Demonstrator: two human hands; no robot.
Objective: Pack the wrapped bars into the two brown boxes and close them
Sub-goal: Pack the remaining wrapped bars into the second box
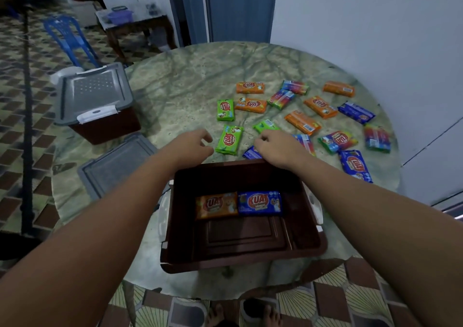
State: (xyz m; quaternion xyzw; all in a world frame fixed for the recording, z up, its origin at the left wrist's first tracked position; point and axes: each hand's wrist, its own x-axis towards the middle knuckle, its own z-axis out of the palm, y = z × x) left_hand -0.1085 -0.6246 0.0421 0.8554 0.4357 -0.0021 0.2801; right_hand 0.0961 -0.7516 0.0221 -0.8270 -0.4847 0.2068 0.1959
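right now the open brown box [240,239] sits at the table's [180,81] near edge, holding an orange bar [217,205] and a blue bar [260,202] side by side, both reading "kuat". just beyond its far rim, the left hand [194,143] hovers with fingers loosely curled, holding nothing, beside a green "kuat" bar [229,140]. the right hand [273,146] curls over another blue bar [251,152]; whether it grips is unclear. farther left of the box stands the lidded second box [97,103].
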